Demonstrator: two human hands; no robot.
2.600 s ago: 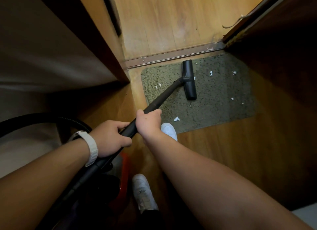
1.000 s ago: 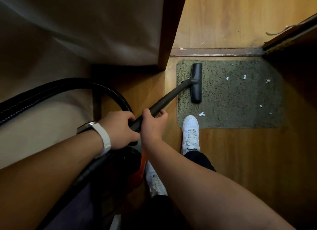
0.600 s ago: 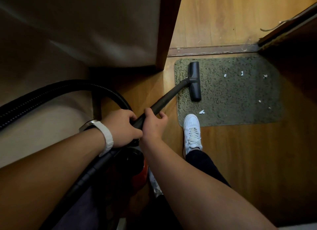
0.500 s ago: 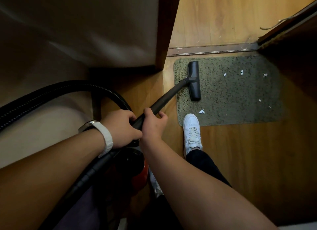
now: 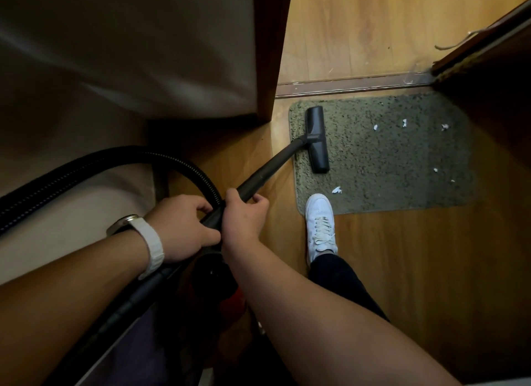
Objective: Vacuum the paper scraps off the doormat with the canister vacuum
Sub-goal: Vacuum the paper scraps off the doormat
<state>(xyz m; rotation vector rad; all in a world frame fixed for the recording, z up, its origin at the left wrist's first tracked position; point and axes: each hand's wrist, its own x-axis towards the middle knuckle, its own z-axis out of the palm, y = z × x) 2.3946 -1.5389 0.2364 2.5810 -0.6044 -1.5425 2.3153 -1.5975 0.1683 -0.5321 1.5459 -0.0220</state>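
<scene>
Both hands clutch the black vacuum wand [image 5: 267, 173]: the left hand [image 5: 181, 227] lower down, fingers wrapped round it, the right hand [image 5: 244, 216] just ahead, likewise gripping. The floor head [image 5: 317, 139] sits on the doormat [image 5: 382, 155] near its left edge; paper scraps [image 5: 336, 190] lie scattered rightward, one near a white shoe [image 5: 319, 221]

White watch strap [image 5: 151, 246], white sneaker [image 5: 319, 226], dark trousers [image 5: 342, 279]

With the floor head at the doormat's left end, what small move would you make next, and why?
Probably slide the floor head right and back over the nearest paper scrap beside the shoe. The left hand and right hand grip the wand; the head rests on the doormat at its left end, and every scrap lies to its right.
</scene>
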